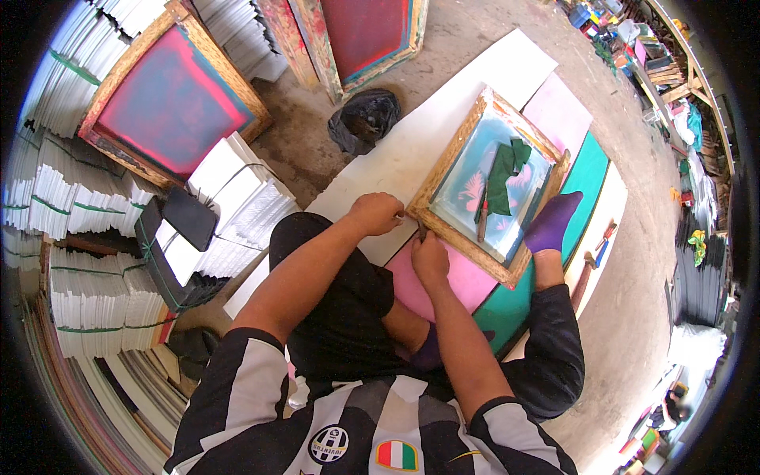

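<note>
A wooden screen-printing frame [463, 241] with pale blue mesh lies tilted in front of me on coloured sheets. My left hand [377, 214] is at its near left corner, fingers curled in a pinch; what they hold, if anything, is hidden. Just below that corner, my right hand [430, 259] is closed round a small dark tool [421, 230], its tip against the frame's edge. On the mesh rest a dark green cloth [500, 180] and a thin tool with a brown handle [482, 222]. My purple-socked foot [552, 222] lies against the frame's right side.
White, pink [559, 111] and green [587, 190] sheets cover the floor under the frame. A hammer [584, 279] and a red-and-blue-handled tool [605, 244] lie at right. Bundled paper stacks [103, 293], another screen frame [176, 103] and a black plastic bag [365, 119] stand left and beyond.
</note>
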### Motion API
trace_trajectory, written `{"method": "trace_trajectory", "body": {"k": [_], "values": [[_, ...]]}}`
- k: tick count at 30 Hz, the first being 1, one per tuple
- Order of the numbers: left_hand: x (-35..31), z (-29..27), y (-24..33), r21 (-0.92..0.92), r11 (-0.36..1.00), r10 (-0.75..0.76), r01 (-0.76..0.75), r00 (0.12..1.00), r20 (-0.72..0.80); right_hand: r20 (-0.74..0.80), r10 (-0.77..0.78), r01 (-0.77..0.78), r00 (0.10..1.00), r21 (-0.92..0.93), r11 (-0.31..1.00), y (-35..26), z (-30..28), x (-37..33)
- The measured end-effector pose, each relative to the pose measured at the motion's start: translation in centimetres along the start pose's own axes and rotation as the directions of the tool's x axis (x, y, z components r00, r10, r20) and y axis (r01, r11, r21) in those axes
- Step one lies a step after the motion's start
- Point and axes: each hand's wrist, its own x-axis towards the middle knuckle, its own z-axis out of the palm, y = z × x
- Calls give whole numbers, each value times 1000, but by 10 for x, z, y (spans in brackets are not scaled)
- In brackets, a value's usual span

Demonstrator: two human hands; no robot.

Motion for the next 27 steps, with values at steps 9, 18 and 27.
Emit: {"method": "trace_trajectory", "body": {"k": [9, 18, 27], "values": [[-12, -10, 17, 148, 974, 183, -172, 981, -64, 2, -403, 399, 915, 132, 907, 26, 7, -2], [-10, -9, 13, 294, 944, 149, -148, 989, 19, 639, -353, -328, 684, 701, 634, 26, -10, -3], [-13, -15, 8, 283, 955, -105, 93, 994, 25, 625, -290, -549, 725, 778, 306, 16, -18, -3]]}}
